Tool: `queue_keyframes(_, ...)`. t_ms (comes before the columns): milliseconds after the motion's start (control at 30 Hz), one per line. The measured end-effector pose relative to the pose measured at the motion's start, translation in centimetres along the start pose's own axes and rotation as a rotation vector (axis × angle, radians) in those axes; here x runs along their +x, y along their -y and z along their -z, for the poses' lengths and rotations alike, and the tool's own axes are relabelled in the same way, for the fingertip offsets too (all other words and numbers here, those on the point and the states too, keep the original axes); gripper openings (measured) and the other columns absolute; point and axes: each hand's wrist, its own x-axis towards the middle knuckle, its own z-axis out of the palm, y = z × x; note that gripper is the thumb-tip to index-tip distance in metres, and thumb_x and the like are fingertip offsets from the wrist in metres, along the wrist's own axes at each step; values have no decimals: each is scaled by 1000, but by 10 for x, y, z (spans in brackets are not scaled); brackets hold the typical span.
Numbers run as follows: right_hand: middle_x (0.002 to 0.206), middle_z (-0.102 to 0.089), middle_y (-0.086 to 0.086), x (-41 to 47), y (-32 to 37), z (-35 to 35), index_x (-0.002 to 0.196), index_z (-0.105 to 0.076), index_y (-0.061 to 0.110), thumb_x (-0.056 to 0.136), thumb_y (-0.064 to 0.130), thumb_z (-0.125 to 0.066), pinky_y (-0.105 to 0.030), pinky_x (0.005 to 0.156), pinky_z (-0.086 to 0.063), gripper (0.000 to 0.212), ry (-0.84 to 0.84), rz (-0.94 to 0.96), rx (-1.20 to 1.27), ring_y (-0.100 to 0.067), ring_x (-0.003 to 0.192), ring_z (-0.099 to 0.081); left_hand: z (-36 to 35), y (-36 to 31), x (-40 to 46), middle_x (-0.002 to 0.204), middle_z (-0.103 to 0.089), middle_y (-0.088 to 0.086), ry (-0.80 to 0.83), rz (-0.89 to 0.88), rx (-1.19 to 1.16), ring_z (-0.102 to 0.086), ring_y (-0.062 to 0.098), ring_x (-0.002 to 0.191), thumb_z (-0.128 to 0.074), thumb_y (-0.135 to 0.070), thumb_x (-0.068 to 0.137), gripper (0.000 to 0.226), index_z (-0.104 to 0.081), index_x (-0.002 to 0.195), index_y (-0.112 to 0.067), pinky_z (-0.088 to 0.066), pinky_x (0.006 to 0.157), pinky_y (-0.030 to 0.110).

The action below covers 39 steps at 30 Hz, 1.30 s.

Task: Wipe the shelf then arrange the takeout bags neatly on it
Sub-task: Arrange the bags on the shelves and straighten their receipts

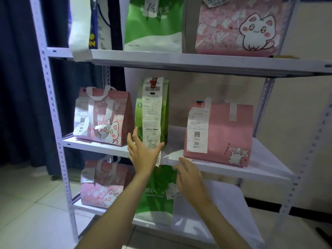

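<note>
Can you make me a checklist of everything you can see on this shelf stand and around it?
Surface: white middle shelf, with shelves above and below.
Job's things: cat bag, tall green bag with a long receipt, pink bag; no cloth seen.
Clutter: nothing seen.
Hands: left hand open against the green bag's base; right hand open at the shelf edge, holding nothing.
Cables: nothing seen.
Surroundings: dark curtain, tiled floor, more bags on the other shelves.
</note>
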Motion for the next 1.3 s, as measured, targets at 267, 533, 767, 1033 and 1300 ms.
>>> queue_keyframes(267,151,-53,-1,-5,-2,3,107,-70,30,83,23,-75,-46,108,-44,26,116,-4,-209,-23,141,-48,-14,7,2,166,-15,15,95,150,113,-22,39,151,-84,-68,61,137,8,158,-36,-22,117,67)
queue_keyframes(533,167,-26,0,1,4,18,121,-66,24,98,29,-59,-43,122,-28,24,265,-3,-181,-22,155,-21,-25,11,-3,161,-26,13,83,150,212,-31,37,146,-86,-63,61,140,7,159,-28,-27,113,66)
queue_keyframes(767,163,-30,1,2,9,15,111,-72,24,92,36,-65,-41,115,-41,23,266,-2,-208,-21,150,-26,-32,10,-4,159,-30,13,59,136,239,-34,35,144,-82,-70,62,138,5,160,-26,-27,113,68)
queue_keyframes(1033,160,-35,2,0,4,11,100,-73,27,86,39,-71,-41,111,-43,18,217,-10,-165,-22,147,-32,-20,29,0,161,-29,4,-69,42,186,-25,29,150,-43,-91,79,104,-13,158,-30,-8,117,68)
queue_keyframes(1300,166,-23,7,2,2,17,109,-68,31,90,40,-67,-45,121,-29,21,275,-53,-34,-20,153,-18,28,77,68,96,-54,2,-259,-97,445,-50,25,92,-57,-42,98,27,-51,95,-16,-40,84,45)
